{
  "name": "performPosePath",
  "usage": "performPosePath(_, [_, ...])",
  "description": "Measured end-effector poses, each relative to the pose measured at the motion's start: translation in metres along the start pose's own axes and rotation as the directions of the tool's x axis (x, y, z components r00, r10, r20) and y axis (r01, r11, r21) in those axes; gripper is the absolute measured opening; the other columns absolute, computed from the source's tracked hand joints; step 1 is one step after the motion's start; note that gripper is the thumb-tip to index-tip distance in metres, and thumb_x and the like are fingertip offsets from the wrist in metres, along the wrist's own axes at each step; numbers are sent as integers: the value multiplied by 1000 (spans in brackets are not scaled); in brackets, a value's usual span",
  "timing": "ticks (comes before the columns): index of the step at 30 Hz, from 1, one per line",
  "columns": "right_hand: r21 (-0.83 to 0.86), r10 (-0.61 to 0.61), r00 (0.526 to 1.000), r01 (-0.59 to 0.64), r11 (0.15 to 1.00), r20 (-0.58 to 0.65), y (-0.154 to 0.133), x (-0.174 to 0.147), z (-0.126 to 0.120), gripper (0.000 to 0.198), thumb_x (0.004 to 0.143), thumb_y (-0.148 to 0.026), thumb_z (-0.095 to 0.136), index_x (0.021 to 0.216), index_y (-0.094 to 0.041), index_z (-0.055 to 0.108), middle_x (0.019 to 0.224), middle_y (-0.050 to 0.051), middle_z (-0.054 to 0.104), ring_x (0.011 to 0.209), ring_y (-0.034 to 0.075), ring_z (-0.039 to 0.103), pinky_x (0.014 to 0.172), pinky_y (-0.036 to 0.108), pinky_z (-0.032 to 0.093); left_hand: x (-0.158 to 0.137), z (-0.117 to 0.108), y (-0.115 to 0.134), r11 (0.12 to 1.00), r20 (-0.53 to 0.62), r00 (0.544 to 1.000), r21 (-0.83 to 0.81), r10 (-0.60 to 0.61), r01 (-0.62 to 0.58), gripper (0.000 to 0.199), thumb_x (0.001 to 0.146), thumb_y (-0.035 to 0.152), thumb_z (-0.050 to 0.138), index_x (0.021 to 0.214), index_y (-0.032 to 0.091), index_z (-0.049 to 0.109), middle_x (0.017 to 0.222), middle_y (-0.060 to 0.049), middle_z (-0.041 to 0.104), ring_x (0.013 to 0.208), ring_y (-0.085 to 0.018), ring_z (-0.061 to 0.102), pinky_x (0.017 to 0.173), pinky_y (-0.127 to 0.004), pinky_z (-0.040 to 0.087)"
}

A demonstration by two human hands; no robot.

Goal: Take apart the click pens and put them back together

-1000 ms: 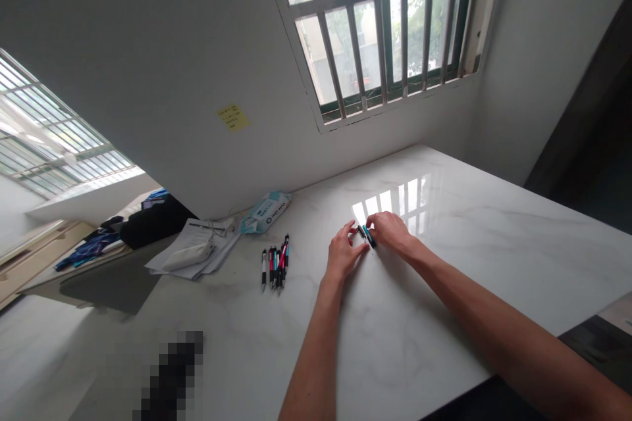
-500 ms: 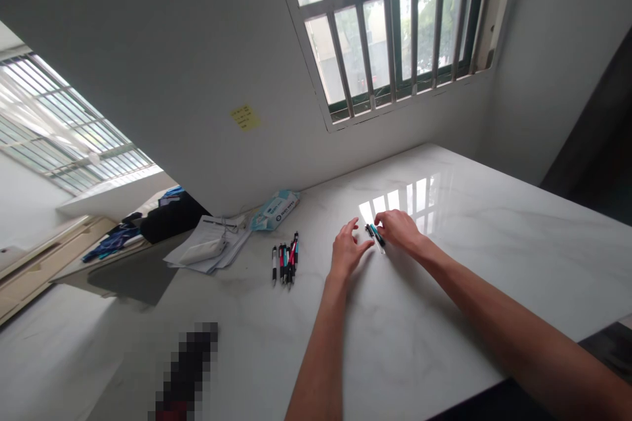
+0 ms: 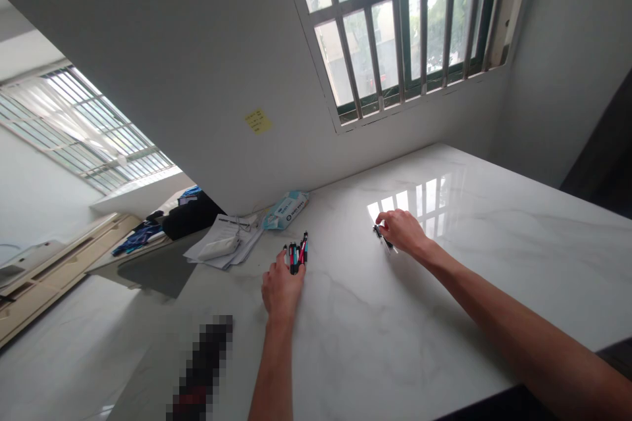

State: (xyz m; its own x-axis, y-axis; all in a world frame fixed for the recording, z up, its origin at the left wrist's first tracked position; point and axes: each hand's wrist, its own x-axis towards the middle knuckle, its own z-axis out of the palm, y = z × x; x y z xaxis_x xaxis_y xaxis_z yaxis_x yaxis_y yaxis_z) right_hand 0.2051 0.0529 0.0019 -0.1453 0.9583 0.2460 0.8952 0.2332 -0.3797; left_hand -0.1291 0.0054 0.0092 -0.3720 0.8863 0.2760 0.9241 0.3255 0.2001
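Observation:
On the left, a loose bunch of pens (image 3: 297,254) with black, red and teal barrels lies on the white marbled table (image 3: 345,316). My left hand (image 3: 282,286) is at its near side, thumb and index finger spread around the bunch, partly covering it. Farther right, my right hand (image 3: 401,230) rests low over a smaller group of pens (image 3: 386,240), its fingers curled down onto them. Black and clear ends of these pens stick out under the fingers; the rest is hidden by the hand.
A blue and white wipes packet (image 3: 286,210) lies by the wall, beside papers (image 3: 224,243) with a white packet on top. A yellow note (image 3: 258,122) sticks to the wall below the barred window (image 3: 395,33). Dark clothes (image 3: 190,214) are piled farther left. A blurred dark object (image 3: 205,362) is front left.
My left hand has moved left, from beside the right-hand pens to the larger bunch. My right hand stays at the smaller group, now covering more of it. The view has shifted slightly.

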Motion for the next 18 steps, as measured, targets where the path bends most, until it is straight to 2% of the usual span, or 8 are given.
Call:
performPosePath(3, [25, -4, 1000, 4, 1000, -1, -1, -1, 1, 27, 96, -17, 59, 109, -24, 81, 92, 5, 82, 92, 25, 73, 81, 32, 48, -11, 3, -5, 998, 32, 999, -57, -8, 9, 56, 91, 34, 67, 145, 25, 60, 105, -10, 79, 103, -33, 71, 84, -37, 50])
performPosePath(6, [63, 0, 1000, 1, 998, -8, -2, -2, 2, 26, 96, -17, 60, 109, -24, 81, 91, 4, 82, 89, 23, 73, 80, 32, 48, -10, 6, -3, 985, -11, 1000, -170, -23, 20, 46, 91, 29, 67, 136, 28, 66, 101, -7, 80, 96, -30, 72, 81, -35, 49])
performPosePath(9, [104, -5, 1000, 8, 995, -31, -1, -2, 3, 24, 95, -17, 61, 108, -23, 80, 90, 4, 81, 87, 22, 73, 80, 31, 48, -3, 2, 0, 912, -94, 993, -410, -73, 28, 39, 84, 27, 74, 123, 27, 72, 93, -5, 79, 85, -26, 71, 79, -34, 49])
performPosePath(11, [149, -10, 999, 17, 989, -51, -1, -2, 4, 24, 95, -17, 61, 110, -23, 79, 88, 3, 81, 86, 22, 72, 79, 31, 48, 4, -7, 3, 717, -137, 980, -697, -144, 8, 43, 80, 30, 79, 122, 25, 72, 91, -4, 77, 80, -21, 70, 77, -31, 50])
performPosePath(13, [205, -21, 997, 36, 978, -75, -3, -3, 5, 26, 95, -17, 61, 115, -23, 77, 87, 2, 80, 84, 21, 71, 78, 31, 48, 10, -19, 10, 332, -115, 970, -943, -214, -38, 52, 77, 36, 83, 125, 23, 69, 95, -3, 76, 82, -17, 70, 78, -28, 52])
performPosePath(15, [252, -41, 994, 66, 965, -105, -5, -4, 6, 29, 95, -16, 61, 120, -23, 75, 86, 0, 78, 83, 20, 70, 78, 31, 48, 14, -31, 20, 18, -55, 974, -998, -218, -52, 59, 72, 40, 89, 125, 24, 69, 98, -2, 76, 85, -14, 71, 82, -27, 54])
performPosePath(16, [269, -52, 992, 82, 960, -119, -7, -5, 7, 30, 95, -16, 61, 121, -24, 74, 86, 0, 78, 83, 20, 70, 77, 30, 48, 15, -35, 26, -67, -26, 980, -997, -196, -40, 58, 70, 42, 91, 121, 24, 70, 101, -2, 76, 87, -14, 72, 83, -27, 55])
performPosePath(18, [299, -69, 988, 107, 948, -137, -12, -6, 8, 26, 96, -17, 60, 117, -25, 73, 86, 0, 76, 82, 19, 69, 76, 30, 47, 13, -38, 39, -124, -1, 991, -992, -137, -18, 55, 71, 48, 92, 115, 23, 71, 105, -4, 77, 86, -14, 72, 81, -28, 57])
